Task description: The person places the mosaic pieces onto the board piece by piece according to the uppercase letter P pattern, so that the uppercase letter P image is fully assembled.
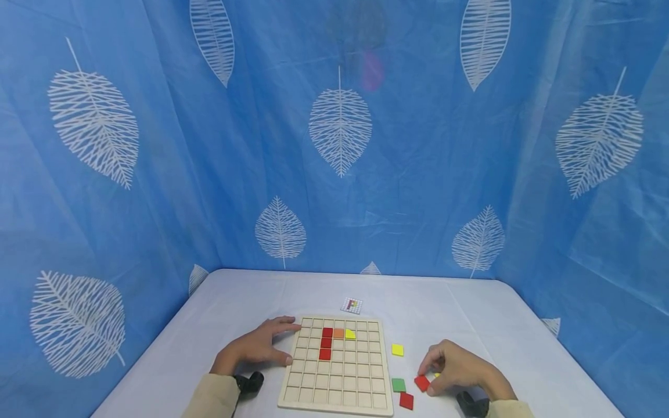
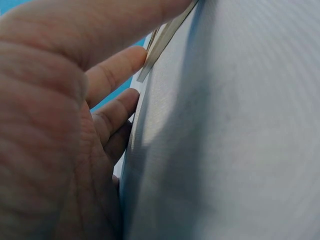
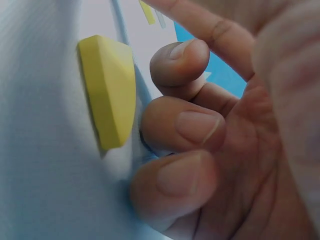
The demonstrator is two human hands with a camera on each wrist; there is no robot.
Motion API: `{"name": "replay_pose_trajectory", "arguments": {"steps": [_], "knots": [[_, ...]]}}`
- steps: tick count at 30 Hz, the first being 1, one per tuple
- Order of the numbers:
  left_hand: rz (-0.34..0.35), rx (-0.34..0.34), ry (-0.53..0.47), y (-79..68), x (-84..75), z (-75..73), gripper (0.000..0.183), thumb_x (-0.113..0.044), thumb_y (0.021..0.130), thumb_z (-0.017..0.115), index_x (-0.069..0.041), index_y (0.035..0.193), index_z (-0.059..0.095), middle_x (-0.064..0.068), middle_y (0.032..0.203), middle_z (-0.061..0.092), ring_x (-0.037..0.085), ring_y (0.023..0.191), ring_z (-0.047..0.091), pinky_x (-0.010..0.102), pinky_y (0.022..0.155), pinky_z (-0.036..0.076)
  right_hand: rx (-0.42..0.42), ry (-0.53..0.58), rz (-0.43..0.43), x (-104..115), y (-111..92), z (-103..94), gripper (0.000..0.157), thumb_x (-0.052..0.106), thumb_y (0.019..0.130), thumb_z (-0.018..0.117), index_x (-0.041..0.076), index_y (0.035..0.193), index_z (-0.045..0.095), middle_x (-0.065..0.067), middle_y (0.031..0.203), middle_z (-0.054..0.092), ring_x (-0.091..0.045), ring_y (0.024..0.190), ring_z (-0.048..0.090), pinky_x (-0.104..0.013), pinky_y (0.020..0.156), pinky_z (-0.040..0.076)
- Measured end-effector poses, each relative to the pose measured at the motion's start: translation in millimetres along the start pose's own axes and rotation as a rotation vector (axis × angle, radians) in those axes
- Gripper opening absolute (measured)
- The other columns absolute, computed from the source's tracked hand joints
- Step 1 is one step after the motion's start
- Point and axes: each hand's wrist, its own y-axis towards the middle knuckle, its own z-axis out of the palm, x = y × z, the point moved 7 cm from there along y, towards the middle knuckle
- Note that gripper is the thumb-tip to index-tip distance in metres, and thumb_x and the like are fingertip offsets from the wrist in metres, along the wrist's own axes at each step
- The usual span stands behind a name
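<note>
A square wooden grid board (image 1: 308,380) lies on the table; in it sit several red tiles (image 1: 326,342) in a column, an orange tile (image 1: 338,333) and a yellow tile with a cut corner (image 1: 350,334). My left hand (image 1: 253,347) rests at the board's left edge, thumb and fingers extended and touching it. To the right of the board, my right hand (image 1: 462,368) pinches a red square tile (image 1: 421,383) between thumb and index finger. Beneath that palm lies a yellow piece (image 3: 110,95), mostly hidden in the head view; its other fingers are curled in the right wrist view.
Loose by the board's right side are a yellow tile (image 1: 398,350), a green tile (image 1: 399,385) and a darker red tile (image 1: 406,401). A small printed pattern card (image 1: 352,305) lies behind the board. Blue leaf-patterned curtains (image 1: 340,232) surround the white table (image 1: 245,296).
</note>
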Motion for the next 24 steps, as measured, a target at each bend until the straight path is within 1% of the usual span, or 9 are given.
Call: {"name": "replay_pose_trajectory", "arguments": {"steps": [6, 9, 14, 19, 20, 24], "knots": [[0.01, 0.002, -0.01, 0.0, -0.5, 0.1, 0.081, -0.048, 0.074, 0.084, -0.03, 0.146, 0.053, 0.008, 0.162, 0.034, 0.044, 0.152, 0.02, 0.075, 0.114, 0.017, -0.002, 0.025, -0.017, -3.6, 0.8, -0.5, 0.024, 0.013, 0.068, 0.089, 0.018, 0.09, 0.081, 0.001, 0.082, 0.064, -0.006, 0.069, 0.047, -0.023, 0.059, 0.038], [-0.002, 0.002, -0.014, 0.3, 0.7, 0.9, 0.081, -0.049, 0.073, 0.084, -0.031, 0.146, 0.053, 0.007, 0.162, 0.034, 0.043, 0.152, 0.02, 0.074, 0.115, 0.017, -0.007, 0.037, -0.023, -4.5, 1.0, -0.9, 0.024, 0.013, 0.068, 0.089, 0.017, 0.091, 0.081, 0.003, 0.079, 0.062, -0.005, 0.068, 0.048, -0.022, 0.058, 0.04], [-0.011, -0.002, -0.019, 1.6, 2.0, 1.2, 0.082, -0.051, 0.072, 0.084, -0.03, 0.145, 0.054, 0.005, 0.162, 0.034, 0.042, 0.152, 0.02, 0.074, 0.115, 0.017, -0.018, 0.041, -0.038, -0.7, 0.8, -1.6, 0.023, 0.016, 0.07, 0.088, 0.016, 0.091, 0.079, 0.004, 0.071, 0.054, -0.004, 0.064, 0.048, -0.021, 0.054, 0.041], [-0.013, -0.005, -0.014, 2.4, 2.9, 1.0, 0.081, -0.05, 0.072, 0.084, -0.031, 0.145, 0.054, 0.006, 0.162, 0.035, 0.043, 0.152, 0.021, 0.075, 0.114, 0.018, -0.053, 0.009, -0.061, 7.9, 2.9, -3.6, 0.022, 0.023, 0.073, 0.087, 0.018, 0.092, 0.077, 0.003, 0.073, 0.05, -0.003, 0.066, 0.046, -0.021, 0.054, 0.039], [-0.012, -0.004, -0.013, 2.4, 2.9, 1.0, 0.081, -0.05, 0.072, 0.084, -0.031, 0.145, 0.054, 0.006, 0.162, 0.035, 0.043, 0.152, 0.021, 0.075, 0.114, 0.018, -0.06, 0.003, -0.061, 9.6, 3.7, -3.9, 0.022, 0.024, 0.074, 0.088, 0.019, 0.092, 0.077, 0.003, 0.074, 0.05, -0.004, 0.067, 0.046, -0.021, 0.055, 0.039], [-0.008, -0.004, -0.012, 2.1, 2.8, 0.9, 0.081, -0.049, 0.072, 0.084, -0.031, 0.145, 0.055, 0.007, 0.162, 0.034, 0.044, 0.152, 0.021, 0.075, 0.114, 0.018, -0.094, -0.026, -0.07, 18.0, 7.5, -6.1, 0.023, 0.027, 0.074, 0.088, 0.021, 0.093, 0.075, 0.002, 0.082, 0.059, -0.008, 0.075, 0.048, -0.024, 0.062, 0.04]]}}
